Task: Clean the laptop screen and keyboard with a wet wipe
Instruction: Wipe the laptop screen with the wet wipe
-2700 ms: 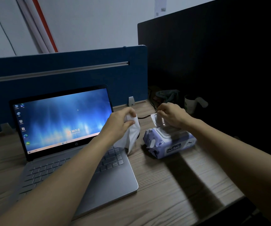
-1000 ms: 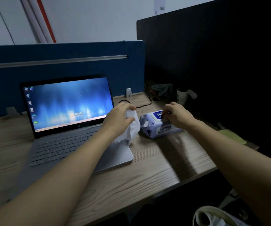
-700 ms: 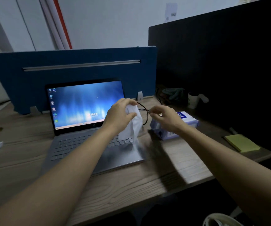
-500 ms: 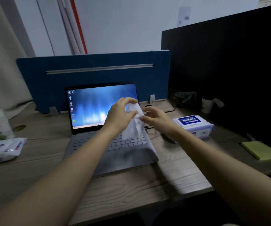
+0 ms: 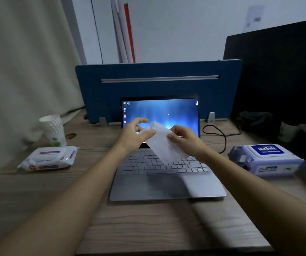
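Note:
An open silver laptop (image 5: 167, 185) stands mid-desk, its screen (image 5: 167, 111) lit blue and its keyboard (image 5: 148, 164) bare. Above the keyboard, in front of the screen's lower part, I hold a white wet wipe (image 5: 164, 145) between both hands. My left hand (image 5: 134, 134) pinches its upper left edge. My right hand (image 5: 184, 138) grips its right side. The wipe hangs partly unfolded and touches neither screen nor keys as far as I can tell. The purple wet wipe pack (image 5: 266, 159) lies to the right of the laptop with its lid shut.
A second white wipe pack (image 5: 47, 158) and a stack of paper cups (image 5: 53, 130) sit on the left. A black cable (image 5: 218, 133) loops right of the screen. A blue divider (image 5: 157, 87) and a black panel (image 5: 281, 80) close off the back and right.
My right hand left the purple pack and came over to the wipe. Both hands moved left in front of the screen, and the wipe is now spread between them. The view swung left.

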Tool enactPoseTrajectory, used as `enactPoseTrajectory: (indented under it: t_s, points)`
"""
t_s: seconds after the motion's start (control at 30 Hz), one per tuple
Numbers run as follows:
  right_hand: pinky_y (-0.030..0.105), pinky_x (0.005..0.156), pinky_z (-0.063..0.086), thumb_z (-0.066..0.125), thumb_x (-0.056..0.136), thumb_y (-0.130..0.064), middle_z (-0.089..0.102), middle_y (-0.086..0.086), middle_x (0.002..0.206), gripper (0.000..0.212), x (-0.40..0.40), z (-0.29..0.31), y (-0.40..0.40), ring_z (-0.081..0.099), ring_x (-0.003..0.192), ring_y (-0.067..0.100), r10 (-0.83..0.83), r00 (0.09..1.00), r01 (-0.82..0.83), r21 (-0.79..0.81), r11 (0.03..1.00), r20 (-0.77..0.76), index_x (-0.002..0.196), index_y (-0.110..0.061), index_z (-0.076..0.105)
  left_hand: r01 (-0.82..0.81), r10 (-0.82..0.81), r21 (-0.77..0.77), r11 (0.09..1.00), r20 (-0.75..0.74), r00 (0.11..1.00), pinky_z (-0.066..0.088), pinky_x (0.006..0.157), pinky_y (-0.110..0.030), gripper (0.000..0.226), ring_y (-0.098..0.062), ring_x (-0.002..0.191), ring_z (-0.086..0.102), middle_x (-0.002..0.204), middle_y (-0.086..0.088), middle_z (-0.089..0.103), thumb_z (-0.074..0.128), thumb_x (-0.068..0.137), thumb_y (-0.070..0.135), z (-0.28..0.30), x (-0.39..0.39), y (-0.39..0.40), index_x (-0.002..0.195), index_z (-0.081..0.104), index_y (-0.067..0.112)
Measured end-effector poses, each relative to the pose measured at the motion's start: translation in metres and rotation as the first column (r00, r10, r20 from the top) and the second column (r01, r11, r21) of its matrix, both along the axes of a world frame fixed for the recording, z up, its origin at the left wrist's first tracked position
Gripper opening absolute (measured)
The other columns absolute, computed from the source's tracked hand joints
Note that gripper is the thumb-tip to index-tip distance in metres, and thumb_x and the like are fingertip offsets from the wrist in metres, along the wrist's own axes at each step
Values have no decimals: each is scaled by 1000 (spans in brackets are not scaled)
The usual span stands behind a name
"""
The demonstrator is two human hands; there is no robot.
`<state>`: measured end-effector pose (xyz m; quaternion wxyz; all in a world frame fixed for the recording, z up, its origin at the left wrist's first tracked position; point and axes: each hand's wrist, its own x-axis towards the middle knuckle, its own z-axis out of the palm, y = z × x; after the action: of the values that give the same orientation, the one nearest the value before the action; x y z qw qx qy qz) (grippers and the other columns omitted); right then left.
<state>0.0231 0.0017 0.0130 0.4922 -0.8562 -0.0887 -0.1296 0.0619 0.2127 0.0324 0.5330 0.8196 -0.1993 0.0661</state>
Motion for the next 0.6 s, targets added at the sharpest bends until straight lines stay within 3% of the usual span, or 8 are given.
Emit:
enactPoseTrajectory:
  t_s: [0.13,0.33,0.53,0.6]
  points:
    - [28,61,37,58,93,-18,58,-6,75,12,15,9,18,49,69,11,56,998,-55,-117,992,-1,83,-12,63,28,-28,10,1000,-5,1000,45,62,-15,23,-2,68,59,85,5,66,79,78,32,-6,15,12,95,64,24]
    - [22,58,40,67,89,-26,62,-9,71,12,35,7,33,54,63,6,63,996,-72,-174,982,-57,78,-23,66,28,-28,7,1000,22,999,43,60,-14,16,1,63,53,73,9,62,76,81,18,-19,34,28,78,61,18]
    - [19,55,44,68,88,-21,62,-8,73,8,55,2,32,55,63,7,56,993,-61,-54,997,-103,83,-15,68,-26,26,-31,999,-19,999,42,61,-20,17,-7,64,54,72,4,63,72,85,26,-26,54,43,82,63,13]
    - [29,61,51,66,89,-19,64,-4,75,7,63,3,31,60,66,12,48,992,-48,0,999,-113,84,-14,68,-46,45,-46,998,-24,999,41,61,-21,19,-7,63,54,72,2,63,72,85,27,-27,61,45,83,63,10]
